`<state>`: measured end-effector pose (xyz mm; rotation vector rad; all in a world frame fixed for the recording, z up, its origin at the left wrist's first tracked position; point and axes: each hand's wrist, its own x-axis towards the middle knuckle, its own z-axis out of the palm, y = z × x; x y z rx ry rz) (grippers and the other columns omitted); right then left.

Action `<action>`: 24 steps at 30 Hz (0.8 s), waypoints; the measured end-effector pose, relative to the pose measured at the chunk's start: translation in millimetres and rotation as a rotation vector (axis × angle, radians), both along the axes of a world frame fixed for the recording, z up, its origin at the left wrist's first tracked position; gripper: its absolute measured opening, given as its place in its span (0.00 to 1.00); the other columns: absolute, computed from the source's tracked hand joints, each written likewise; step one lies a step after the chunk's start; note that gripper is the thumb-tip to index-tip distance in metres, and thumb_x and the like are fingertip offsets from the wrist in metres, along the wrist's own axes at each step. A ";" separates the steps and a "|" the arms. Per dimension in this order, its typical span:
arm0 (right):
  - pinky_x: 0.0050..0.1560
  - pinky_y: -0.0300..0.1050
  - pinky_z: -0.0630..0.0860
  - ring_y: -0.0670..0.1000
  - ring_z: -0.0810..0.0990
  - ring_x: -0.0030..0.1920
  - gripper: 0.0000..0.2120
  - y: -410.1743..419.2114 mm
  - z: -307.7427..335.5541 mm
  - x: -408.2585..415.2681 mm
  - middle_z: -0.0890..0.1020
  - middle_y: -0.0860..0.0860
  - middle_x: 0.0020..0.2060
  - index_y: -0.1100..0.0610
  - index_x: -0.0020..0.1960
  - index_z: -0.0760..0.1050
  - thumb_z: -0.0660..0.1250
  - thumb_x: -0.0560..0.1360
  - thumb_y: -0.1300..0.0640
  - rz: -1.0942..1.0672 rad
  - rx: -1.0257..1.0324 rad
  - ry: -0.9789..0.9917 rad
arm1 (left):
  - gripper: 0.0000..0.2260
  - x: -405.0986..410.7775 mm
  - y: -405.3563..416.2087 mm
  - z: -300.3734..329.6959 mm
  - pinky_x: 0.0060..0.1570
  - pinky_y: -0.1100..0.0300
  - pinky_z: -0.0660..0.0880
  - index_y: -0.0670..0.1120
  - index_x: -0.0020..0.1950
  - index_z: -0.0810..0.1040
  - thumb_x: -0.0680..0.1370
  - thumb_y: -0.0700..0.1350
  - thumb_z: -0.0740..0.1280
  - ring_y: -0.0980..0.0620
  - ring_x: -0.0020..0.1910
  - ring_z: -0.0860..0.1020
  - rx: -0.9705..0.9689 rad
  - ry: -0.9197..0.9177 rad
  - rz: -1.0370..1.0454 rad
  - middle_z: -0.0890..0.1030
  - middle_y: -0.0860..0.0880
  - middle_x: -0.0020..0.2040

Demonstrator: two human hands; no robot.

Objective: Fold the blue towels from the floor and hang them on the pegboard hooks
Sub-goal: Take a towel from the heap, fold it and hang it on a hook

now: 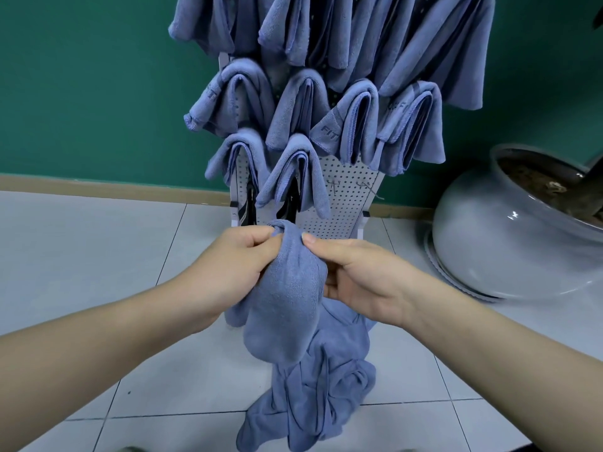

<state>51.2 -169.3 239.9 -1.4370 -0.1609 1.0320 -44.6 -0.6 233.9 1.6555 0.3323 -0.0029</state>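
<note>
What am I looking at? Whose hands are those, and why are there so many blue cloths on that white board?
There is just one picture, taken by a camera worn on a person's head, so you see what they see looking down. The left hand and the right hand are theirs. Together they grip one blue towel, bunched up between them. Below it, more blue towels lie in a pile on the tiled floor. The white board with little holes is a pegboard. Folded towels already hang on it, and two bare hooks show at its lower right. A big pale plant pot stands beside it.
</note>
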 end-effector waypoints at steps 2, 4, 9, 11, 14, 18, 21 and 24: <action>0.62 0.48 0.73 0.53 0.79 0.54 0.20 -0.4 -1.8 1.4 0.84 0.55 0.55 0.64 0.65 0.81 0.70 0.79 0.51 -0.032 0.009 0.033 | 0.18 0.4 -0.3 -1.9 0.48 0.53 0.67 0.35 0.53 0.79 0.84 0.51 0.65 0.50 0.42 0.73 0.046 -0.010 0.018 0.80 0.43 0.43; 0.56 0.44 0.76 0.51 0.80 0.50 0.21 -1.0 -1.6 2.2 0.83 0.55 0.54 0.64 0.68 0.79 0.68 0.81 0.51 -0.060 0.039 0.064 | 0.13 0.5 0.4 -1.6 0.49 0.52 0.70 0.39 0.53 0.82 0.85 0.47 0.62 0.47 0.42 0.76 0.069 -0.014 0.029 0.83 0.41 0.45; 0.58 0.47 0.75 0.53 0.79 0.53 0.19 -3.5 -2.7 3.0 0.84 0.59 0.57 0.66 0.66 0.80 0.64 0.84 0.53 -0.054 0.046 -0.072 | 0.13 -1.2 -4.8 8.5 0.67 0.44 0.76 0.49 0.57 0.86 0.86 0.44 0.61 0.48 0.58 0.84 0.042 0.004 0.016 0.88 0.49 0.53; 0.61 0.51 0.75 0.56 0.80 0.53 0.19 -4.3 -4.0 2.0 0.85 0.64 0.57 0.70 0.62 0.80 0.64 0.85 0.54 -0.060 0.018 -0.201 | 0.12 -1.8 -6.3 10.3 0.68 0.44 0.75 0.48 0.58 0.86 0.85 0.45 0.62 0.47 0.59 0.84 -0.025 0.018 -0.005 0.87 0.49 0.55; 0.57 0.49 0.77 0.57 0.81 0.49 0.20 -5.7 -3.9 1.7 0.85 0.68 0.53 0.73 0.56 0.80 0.64 0.84 0.54 -0.087 0.006 -0.309 | 0.11 -2.6 -6.0 11.7 0.66 0.45 0.74 0.48 0.59 0.86 0.83 0.49 0.66 0.43 0.60 0.83 -0.076 0.023 -0.040 0.87 0.46 0.56; 0.44 0.38 0.78 0.51 0.80 0.40 0.19 -10.5 5.5 11.0 0.83 0.60 0.43 0.70 0.54 0.82 0.67 0.83 0.52 -0.159 0.010 -0.329 | 0.11 0.6 0.1 12.4 0.56 0.53 0.79 0.43 0.54 0.84 0.85 0.43 0.62 0.51 0.47 0.83 -0.077 -0.041 0.067 0.87 0.47 0.50; 0.44 0.39 0.75 0.49 0.77 0.37 0.19 -16.6 14.8 20.9 0.81 0.53 0.36 0.61 0.41 0.87 0.66 0.83 0.51 -0.197 0.019 -0.291 | 0.10 5.6 10.9 11.5 0.47 0.60 0.81 0.43 0.49 0.78 0.86 0.43 0.61 0.51 0.44 0.82 -0.131 -0.061 0.222 0.85 0.47 0.45; 0.45 0.42 0.71 0.46 0.75 0.31 0.28 -24.7 15.9 34.0 0.78 0.45 0.26 0.52 0.26 0.81 0.64 0.84 0.51 -0.241 0.038 -0.276 | 0.08 12.0 28.7 9.6 0.52 0.55 0.79 0.44 0.53 0.77 0.86 0.44 0.60 0.46 0.48 0.81 -0.122 -0.058 0.336 0.84 0.41 0.52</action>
